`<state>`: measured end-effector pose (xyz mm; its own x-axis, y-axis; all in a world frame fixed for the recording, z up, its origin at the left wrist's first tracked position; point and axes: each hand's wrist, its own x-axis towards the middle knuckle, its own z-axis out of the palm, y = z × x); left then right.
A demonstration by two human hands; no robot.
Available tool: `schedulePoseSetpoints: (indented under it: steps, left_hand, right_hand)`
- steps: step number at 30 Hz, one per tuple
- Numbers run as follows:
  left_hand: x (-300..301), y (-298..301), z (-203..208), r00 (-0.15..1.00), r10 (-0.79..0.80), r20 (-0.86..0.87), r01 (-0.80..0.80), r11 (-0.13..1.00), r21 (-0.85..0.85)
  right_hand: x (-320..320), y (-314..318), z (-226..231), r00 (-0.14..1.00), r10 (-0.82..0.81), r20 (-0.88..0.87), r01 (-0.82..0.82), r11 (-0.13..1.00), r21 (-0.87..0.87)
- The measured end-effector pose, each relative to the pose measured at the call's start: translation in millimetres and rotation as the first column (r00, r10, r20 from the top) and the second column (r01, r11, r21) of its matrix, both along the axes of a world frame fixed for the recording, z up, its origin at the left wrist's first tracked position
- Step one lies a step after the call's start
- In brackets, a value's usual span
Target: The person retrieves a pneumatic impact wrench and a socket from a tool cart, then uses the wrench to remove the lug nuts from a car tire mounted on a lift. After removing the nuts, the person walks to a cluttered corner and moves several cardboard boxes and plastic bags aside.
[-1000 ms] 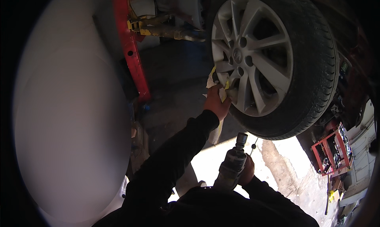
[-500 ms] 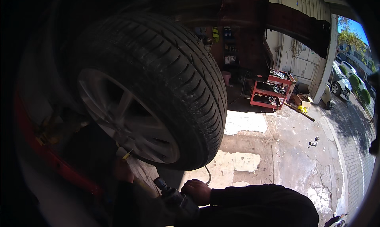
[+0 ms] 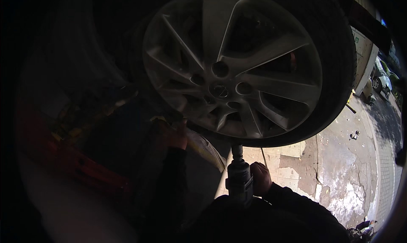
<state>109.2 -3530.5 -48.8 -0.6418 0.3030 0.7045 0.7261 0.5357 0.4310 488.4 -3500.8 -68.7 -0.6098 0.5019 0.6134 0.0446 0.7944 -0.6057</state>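
Note:
A silver alloy wheel point(image 3: 271, 80) with a dark tyre point(image 3: 335, 90) hangs in front of me, its face toward me and several lug holes around the hub. My right hand point(image 3: 261, 178) is closed at the side of a dark impact wrench point(image 3: 240, 173), which points up toward the wheel's lower edge. The wrench's front end overlaps the tyre's bottom; I cannot tell if they touch. My left hand point(image 3: 177, 136) is by the wheel's lower left edge, near a small yellow thing point(image 3: 158, 118). Deep shadow hides its fingers and anything in them.
A red bar-like part point(image 3: 87, 173) runs along the lower left in shadow. A thin hose point(image 3: 264, 156) shows above my right hand. Cracked concrete floor point(image 3: 335, 171) lies to the right, with a small object point(image 3: 354, 135) on it. A parked car point(image 3: 380, 82) stands outside.
The view has turned, so the wheel's face now fills the upper middle. The impact wrench and my right hand appear farther right and higher, with the wrench more upright. The red tool cart has left view.

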Motion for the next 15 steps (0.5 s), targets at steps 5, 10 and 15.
schedulePoseSetpoints:
  steps: [5,10,15]
  left_hand:
    - [0,-28,39,0.758,-0.573,0.311,0.576,0.812,0.091]
    - [1,-30,40,0.729,-0.601,0.327,0.614,0.786,0.077]
    - [-13,-13,-8,0.778,-0.508,0.369,0.513,0.853,0.092]
  right_hand:
    - [-27,-35,-18,0.996,-0.093,-0.016,0.093,0.996,0.015]
    - [-24,-50,-41,0.994,-0.094,0.049,0.105,0.946,-0.307]
    - [-15,-56,-38,0.987,-0.079,0.138,0.094,0.99,-0.106]
